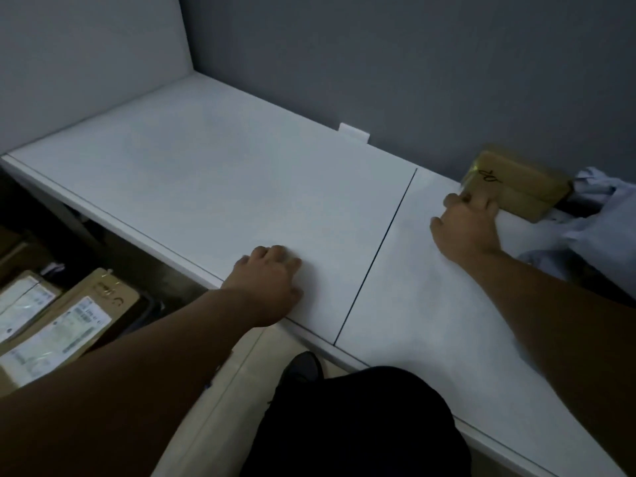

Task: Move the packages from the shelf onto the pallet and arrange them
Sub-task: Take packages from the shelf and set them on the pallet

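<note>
Grey wall behind, dim light; wide white laminate shelf [241, 187] runs across my view, nearly all of it bare, split by a thin dark seam right of centre; small white clip at its back edge.

Left hand [272, 284] rests palm-down on the shelf near the front edge, fingers loosely curled, holding nothing; reads to me as bracing while I lean.

Right hand [468, 228] stretched toward the far right; fingertips [481, 201] touching the near left end of a small brown tape-wrapped cardboard package with a black handwritten mark [516, 184]; not yet closed around it, so contact only, no grip that I can confirm.

That package lies flat on the shelf, close to the wall; just beside it, on the right, a crumpled pale blue-white plastic mailer bag [592, 215], partly cut off by the frame.

Below left, under shelf level, brown cardboard boxes with white printed labels [58, 321] lie packed side by side; I judge these already moved; the pallet itself I cannot make out.

Progress, my judgement: late stage; two items left on the visible shelf; arranging below still to check.
</note>
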